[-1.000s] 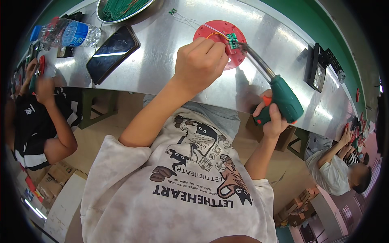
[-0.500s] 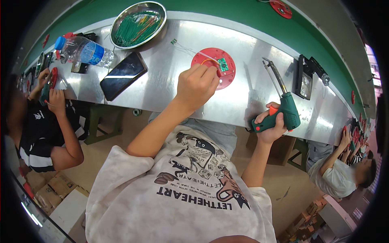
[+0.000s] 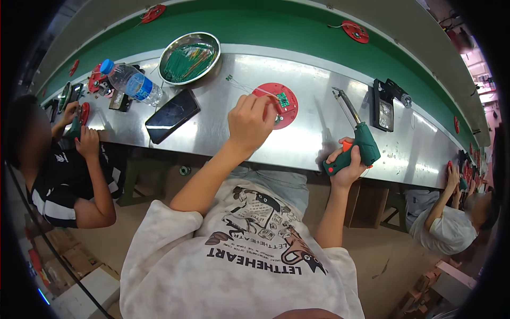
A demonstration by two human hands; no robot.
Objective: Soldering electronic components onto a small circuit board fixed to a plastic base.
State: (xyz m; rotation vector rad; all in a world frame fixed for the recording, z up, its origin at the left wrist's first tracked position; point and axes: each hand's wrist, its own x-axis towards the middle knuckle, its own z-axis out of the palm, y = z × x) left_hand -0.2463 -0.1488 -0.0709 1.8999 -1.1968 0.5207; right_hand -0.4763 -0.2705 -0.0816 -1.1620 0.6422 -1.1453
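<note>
A round red disc (image 3: 289,114) lies on the metal bench with a small green circuit board (image 3: 283,99) on its face. A white wire runs across the disc to that board. My left hand (image 3: 251,123) covers the disc's left side, fingers closed in a pinch; what is between the fingertips is hidden. Thin pale wires lead from the disc to a tiny green board (image 3: 229,77) on the bench. Off to the right, my right hand (image 3: 348,164) grips a green soldering gun (image 3: 365,146) with an orange trigger, its tip pointing away from me, apart from the disc.
A steel bowl (image 3: 216,65) of green wires stands at the back left. Beside it are a plastic bottle (image 3: 139,85) and a dark phone (image 3: 172,116). A black lamp-like device (image 3: 383,106) sits at right. Other people work at both ends of the bench.
The view has tilted up and shifted slightly. My left hand has drawn back a little at the disc, and an orange wire seen earlier is now hidden. The right hand keeps hold of the soldering gun.
</note>
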